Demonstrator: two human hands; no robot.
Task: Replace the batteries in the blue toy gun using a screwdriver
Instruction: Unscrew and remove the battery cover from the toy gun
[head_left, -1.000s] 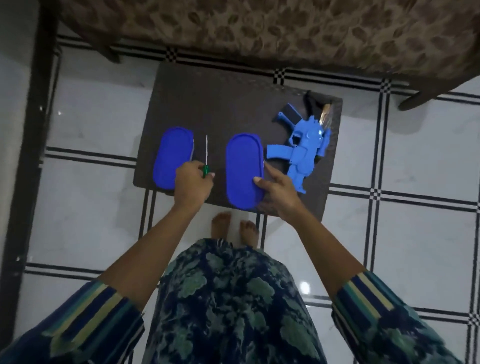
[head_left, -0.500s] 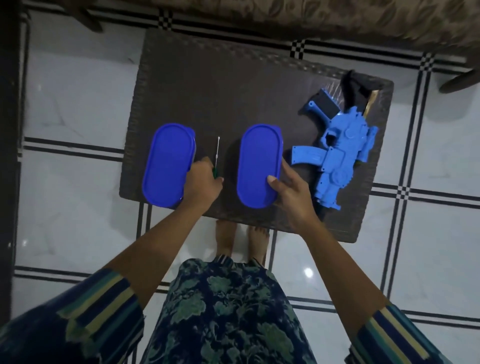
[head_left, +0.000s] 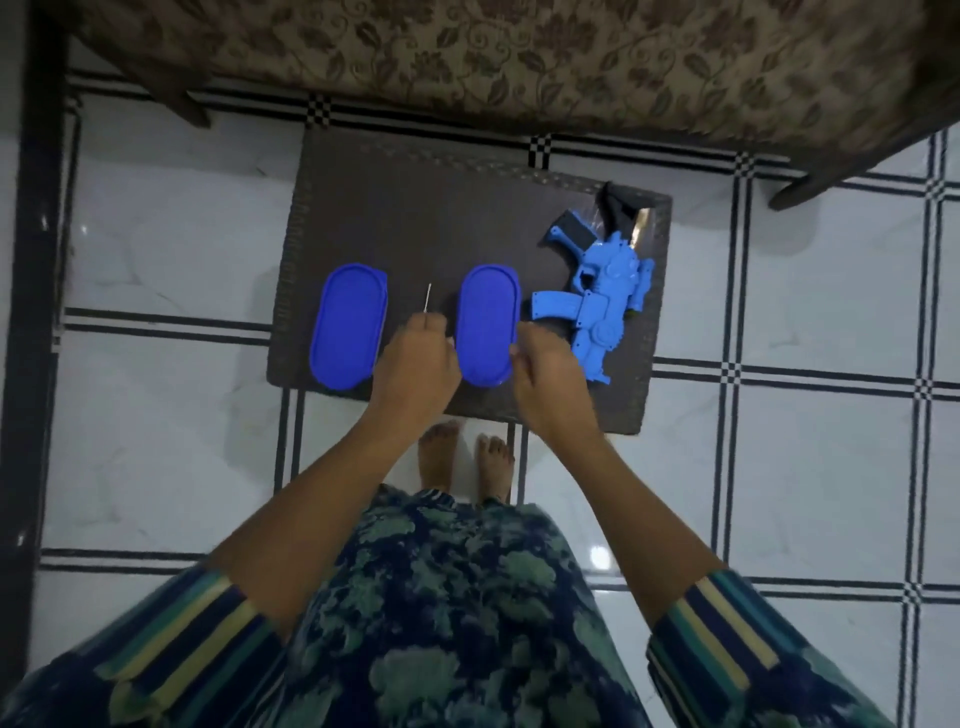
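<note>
Left blue oval plastic lidded box (head_left: 349, 326) set at desk (head_left: 441, 218) left. Thin metal-shafted screwdriver (head_left: 429, 300) gripped in left hand (head_left: 415, 358). Second blue oval box (head_left: 487, 325) pinched at edge by right hand (head_left: 545, 371). Blue plastic toy gun (head_left: 597, 301) laid just right of right hand, long axis diagonal; right hand judged nearer.

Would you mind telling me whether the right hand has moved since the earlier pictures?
Yes. The right hand, which lay against the near end of the right blue lid, has lifted off it and curled beside its right edge.
</note>
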